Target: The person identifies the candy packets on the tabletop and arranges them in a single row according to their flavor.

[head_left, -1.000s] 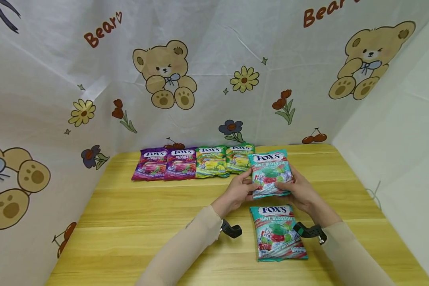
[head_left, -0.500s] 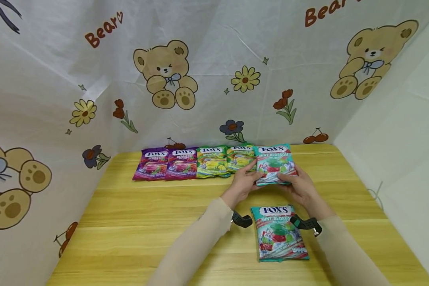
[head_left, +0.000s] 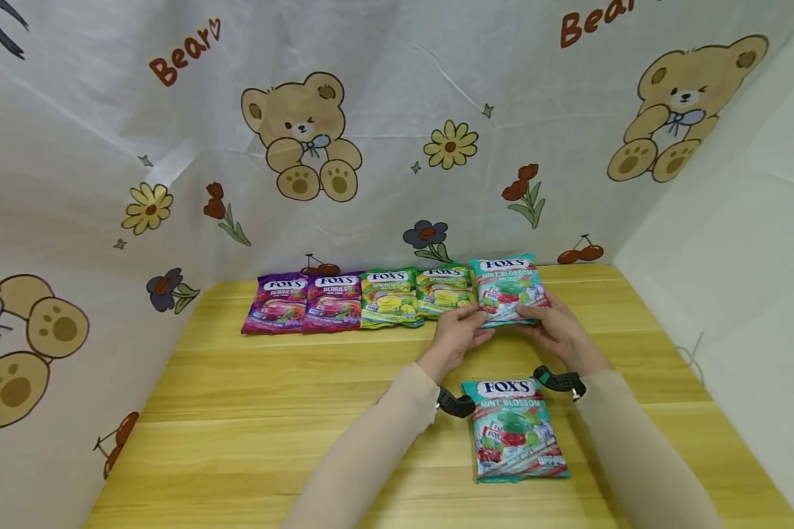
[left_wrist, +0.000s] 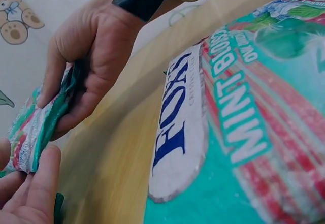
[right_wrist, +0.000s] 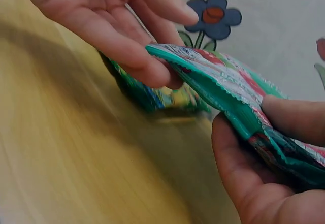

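A teal bag of mint candy (head_left: 508,290), marked Fox's Mint Blossom, is tilted up at the right end of a row of candy bags. My right hand (head_left: 562,330) pinches its lower right part, thumb on the front and fingers behind, as the right wrist view shows. At its lower left corner my left hand (head_left: 455,336) has fairly straight fingers (right_wrist: 147,71) under the edge, with the thumb raised off the bag. A second teal mint candy bag (head_left: 512,433) lies flat on the table between my forearms.
Left of the held bag stand two yellow-green Spring Tea bags (head_left: 389,300) and two purple Berries bags (head_left: 276,305), leaning by the bear-print cloth (head_left: 384,184). The wooden table (head_left: 238,441) ends at a white wall on the right.
Both hands have moved the held mint candy bag away from me and slightly right, up beside the Spring Tea bags. The left thumb has slid to the bag's lower corner. The other bags stay put.
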`<action>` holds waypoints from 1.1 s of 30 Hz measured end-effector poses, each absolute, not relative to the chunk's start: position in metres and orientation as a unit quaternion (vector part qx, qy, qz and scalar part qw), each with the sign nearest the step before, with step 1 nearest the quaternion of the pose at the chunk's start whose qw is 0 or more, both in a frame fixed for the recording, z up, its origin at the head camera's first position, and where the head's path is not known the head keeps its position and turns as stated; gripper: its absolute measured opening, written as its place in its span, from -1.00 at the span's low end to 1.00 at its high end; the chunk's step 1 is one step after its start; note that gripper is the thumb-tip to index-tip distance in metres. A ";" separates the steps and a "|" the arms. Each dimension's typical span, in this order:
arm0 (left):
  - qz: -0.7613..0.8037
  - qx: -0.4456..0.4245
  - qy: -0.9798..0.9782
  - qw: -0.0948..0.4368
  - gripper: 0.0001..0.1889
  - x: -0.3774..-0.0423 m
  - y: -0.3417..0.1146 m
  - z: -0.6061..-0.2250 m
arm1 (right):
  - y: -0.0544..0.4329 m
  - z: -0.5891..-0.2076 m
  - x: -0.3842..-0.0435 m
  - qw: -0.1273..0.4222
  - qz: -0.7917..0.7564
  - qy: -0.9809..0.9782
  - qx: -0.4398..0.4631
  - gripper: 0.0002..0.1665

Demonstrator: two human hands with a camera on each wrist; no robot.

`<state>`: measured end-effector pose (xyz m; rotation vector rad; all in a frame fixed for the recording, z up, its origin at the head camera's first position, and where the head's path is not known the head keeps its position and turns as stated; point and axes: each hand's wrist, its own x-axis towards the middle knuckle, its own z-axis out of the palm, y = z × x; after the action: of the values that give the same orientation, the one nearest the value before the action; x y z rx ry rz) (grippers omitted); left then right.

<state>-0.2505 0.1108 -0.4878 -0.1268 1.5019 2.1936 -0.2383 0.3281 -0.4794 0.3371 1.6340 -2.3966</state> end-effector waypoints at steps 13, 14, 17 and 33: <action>0.773 -0.056 0.576 0.261 -0.64 -0.256 0.116 -0.498 | 0.342 -0.498 -0.266 0.132 -0.797 0.576 0.130 0.04; 0.772 -0.060 0.576 0.261 -0.64 -0.256 0.117 -0.498 | 0.341 -0.499 -0.267 0.133 -0.794 0.579 0.128 0.04; 0.768 -0.063 0.582 0.261 -0.63 -0.256 0.117 -0.499 | 0.339 -0.499 -0.268 0.131 -0.787 0.587 0.137 0.04; 0.745 -0.054 0.606 0.275 -0.46 -0.250 0.110 -0.501 | 0.328 -0.494 -0.272 0.074 -0.514 0.843 0.140 -0.08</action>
<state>-0.2501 0.1105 -0.5012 -0.1452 1.6281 2.0013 -0.2719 0.3281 -0.4943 0.4217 2.5308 -1.5412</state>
